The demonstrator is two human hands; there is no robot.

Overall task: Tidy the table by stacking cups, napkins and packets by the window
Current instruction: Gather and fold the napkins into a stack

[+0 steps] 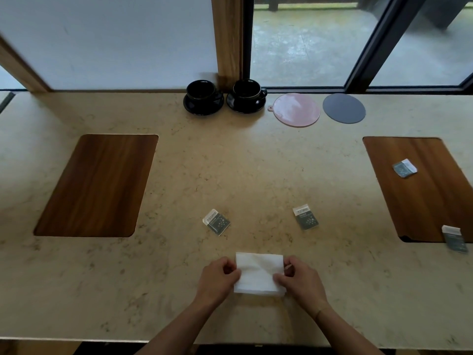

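Observation:
A white stack of napkins [258, 274] lies near the table's front edge. My left hand [217, 279] grips its left side and my right hand [299, 278] grips its right side. Two small dark packets lie beyond it, a left packet [216, 221] and a middle packet [305, 217]. A third packet [405, 168] rests on the right wooden inlay, and another packet [454, 238] sits at that inlay's front edge. Two black cups on saucers, a left cup [203, 96] and a right cup [247, 94], stand by the window.
A pink round mat [297, 109] and a grey round mat [343, 108] lie by the window, right of the cups. Dark wooden inlays sit in the stone table, a left inlay [98, 184] and a right inlay [425, 196]. A wooden post [226, 39] rises behind the cups.

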